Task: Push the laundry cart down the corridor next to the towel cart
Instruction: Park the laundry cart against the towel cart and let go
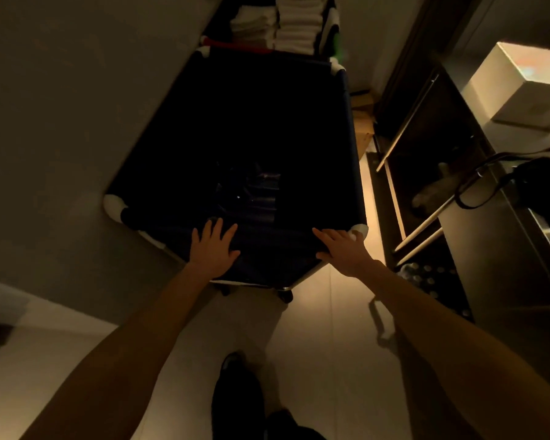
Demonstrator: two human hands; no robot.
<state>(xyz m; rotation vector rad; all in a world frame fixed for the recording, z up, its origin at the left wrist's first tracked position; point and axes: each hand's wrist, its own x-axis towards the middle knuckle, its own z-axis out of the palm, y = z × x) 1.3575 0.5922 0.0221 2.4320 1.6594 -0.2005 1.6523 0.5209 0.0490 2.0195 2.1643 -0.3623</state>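
The laundry cart (353, 147) is a dark blue fabric bin on a white tube frame with castors, filling the middle of the head view. Its inside is very dark; some dark items lie at the bottom. My left hand (213, 247) lies flat with fingers spread on the cart's near rim. My right hand (343, 249) rests flat near the near right corner of the rim, fingers apart. Directly beyond the cart's far edge stands the towel cart (286, 30), stacked with folded white towels.
A grey wall (61, 122) runs along the left, close to the cart's left corner. On the right is a dark open shelf unit (426, 185) with rods, a steel counter (505, 233) with a black cable, and a white box (521, 87). Pale floor lies under my feet.
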